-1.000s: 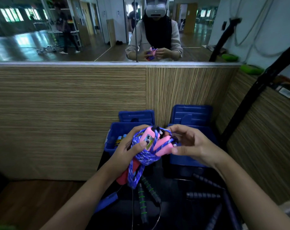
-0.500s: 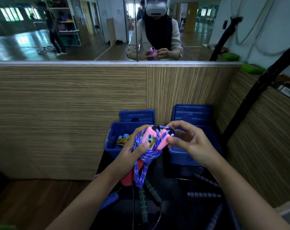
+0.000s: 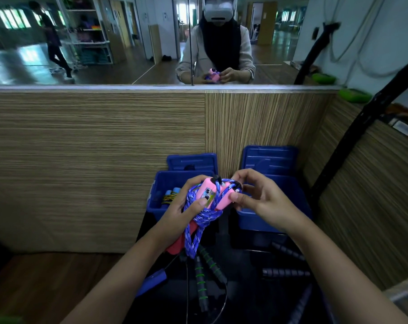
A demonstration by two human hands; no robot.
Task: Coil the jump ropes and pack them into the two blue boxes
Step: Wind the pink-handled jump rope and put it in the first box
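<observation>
I hold a jump rope with two pink handles [image 3: 213,195] and a blue-and-white braided cord [image 3: 196,226] in front of the two blue boxes. My left hand [image 3: 182,210] grips the handles and the cord bundle from the left, thumb on a handle. My right hand [image 3: 260,199] pinches the right handle near its top end. Loops of cord hang below the hands. The left blue box [image 3: 161,183] holds a coiled rope with blue handles [image 3: 171,195]. The right blue box [image 3: 291,197] stands behind my right hand, its inside hidden.
Both box lids [image 3: 269,159] lean open against the wood-grain wall. On the dark surface below lie black ropes with green-ringed handles [image 3: 206,274], grey ribbed handles [image 3: 285,272], a blue handle [image 3: 152,280] and a red handle [image 3: 178,242]. A black bar [image 3: 352,141] slants on the right.
The handles were drawn closer together and raised slightly. My right hand shifted from cupping the handles to pinching the right one near its top. The hanging loops grew longer.
</observation>
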